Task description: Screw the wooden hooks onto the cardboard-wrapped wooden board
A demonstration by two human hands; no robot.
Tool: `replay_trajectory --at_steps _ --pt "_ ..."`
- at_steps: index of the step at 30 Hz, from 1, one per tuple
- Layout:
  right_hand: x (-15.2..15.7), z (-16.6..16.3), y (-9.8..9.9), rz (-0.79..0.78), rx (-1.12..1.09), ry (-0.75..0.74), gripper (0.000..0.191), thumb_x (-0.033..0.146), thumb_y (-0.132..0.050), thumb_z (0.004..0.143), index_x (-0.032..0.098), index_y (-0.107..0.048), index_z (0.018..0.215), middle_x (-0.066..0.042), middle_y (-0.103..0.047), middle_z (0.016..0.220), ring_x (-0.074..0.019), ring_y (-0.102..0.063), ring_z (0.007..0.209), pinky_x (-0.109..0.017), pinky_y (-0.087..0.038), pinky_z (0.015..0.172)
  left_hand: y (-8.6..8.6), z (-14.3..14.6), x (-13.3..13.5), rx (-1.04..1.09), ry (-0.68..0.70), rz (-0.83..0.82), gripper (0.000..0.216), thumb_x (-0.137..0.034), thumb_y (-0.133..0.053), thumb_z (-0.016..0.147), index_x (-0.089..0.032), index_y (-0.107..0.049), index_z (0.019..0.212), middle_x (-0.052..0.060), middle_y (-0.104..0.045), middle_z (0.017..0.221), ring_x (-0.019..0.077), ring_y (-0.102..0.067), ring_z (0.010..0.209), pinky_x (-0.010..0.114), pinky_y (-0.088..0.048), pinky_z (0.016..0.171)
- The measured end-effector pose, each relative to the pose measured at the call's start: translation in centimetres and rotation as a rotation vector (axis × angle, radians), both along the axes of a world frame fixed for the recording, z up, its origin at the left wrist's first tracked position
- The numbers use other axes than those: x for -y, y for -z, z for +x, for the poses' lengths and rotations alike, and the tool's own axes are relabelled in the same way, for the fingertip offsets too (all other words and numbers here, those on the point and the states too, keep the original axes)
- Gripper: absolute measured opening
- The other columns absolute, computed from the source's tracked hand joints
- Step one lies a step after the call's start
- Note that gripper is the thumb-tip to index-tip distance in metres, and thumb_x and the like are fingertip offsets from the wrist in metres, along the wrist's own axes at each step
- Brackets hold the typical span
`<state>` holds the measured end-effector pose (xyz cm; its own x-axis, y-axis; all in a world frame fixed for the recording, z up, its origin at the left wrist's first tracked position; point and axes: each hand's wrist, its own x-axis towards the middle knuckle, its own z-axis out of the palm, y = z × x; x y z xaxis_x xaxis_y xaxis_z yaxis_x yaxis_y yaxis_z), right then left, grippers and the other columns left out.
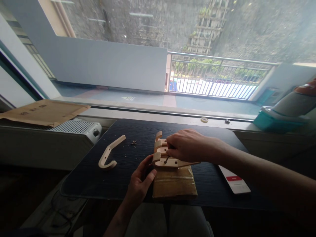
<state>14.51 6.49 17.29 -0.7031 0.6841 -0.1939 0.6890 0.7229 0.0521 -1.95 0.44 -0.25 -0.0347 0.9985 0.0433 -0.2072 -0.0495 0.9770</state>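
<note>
A wooden rack with hooks (161,154) lies on top of a brown taped parcel (174,184) on the black table (98,177). My right hand (189,144) is closed in a pinch on a small dark tool or screw whose tip meets the wood. My left hand (140,182) steadies the near left end of the wooden rack, thumb and fingers pressed on it. A loose wooden hook (110,154) lies to the left. A few small screws (133,142) rest between the hook and the rack.
A white card with a red band (234,182) lies at the right of the table. A radiator (76,128) and flat cardboard (41,112) are at the left. A teal box (276,121) stands on the window sill at the right.
</note>
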Motion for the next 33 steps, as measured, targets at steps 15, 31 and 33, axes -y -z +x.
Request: replay_trajectory --at_steps 15,31,33 --pt "0.6 -1.4 -1.6 -0.001 0.135 -0.174 0.014 0.009 -0.053 0.078 0.015 -0.066 0.076 -0.005 -0.065 0.074 -0.0143 -0.055 0.065 -0.026 -0.032 0.055 0.1 -0.1 0.0 -0.004 -0.007 -0.026 0.045 -0.031 -0.067 0.075 -0.023 -0.057 0.118 0.005 -0.065 0.116 0.0238 -0.058 0.11 0.03 -0.048 0.089" --pt "1.1 3.4 2.1 -0.155 -0.483 0.235 0.024 0.039 -0.049 0.084 0.02 -0.063 0.081 0.001 -0.061 0.067 -0.0095 -0.047 0.055 -0.022 -0.031 0.05 0.9 -0.2 -0.5 -0.243 -0.011 0.091 0.044 -0.028 -0.062 0.08 -0.023 -0.049 0.122 0.007 -0.057 0.124 0.0243 -0.052 0.116 0.036 -0.039 0.099" --pt "1.7 4.2 2.9 -0.14 -0.606 0.326 0.019 0.036 -0.051 0.083 0.02 -0.061 0.084 0.001 -0.061 0.069 -0.0104 -0.05 0.057 -0.021 -0.034 0.05 1.2 -0.2 -0.8 -0.308 -0.014 0.13 0.041 -0.027 -0.06 0.082 -0.024 -0.048 0.12 0.007 -0.057 0.123 0.0238 -0.051 0.117 0.036 -0.038 0.1"
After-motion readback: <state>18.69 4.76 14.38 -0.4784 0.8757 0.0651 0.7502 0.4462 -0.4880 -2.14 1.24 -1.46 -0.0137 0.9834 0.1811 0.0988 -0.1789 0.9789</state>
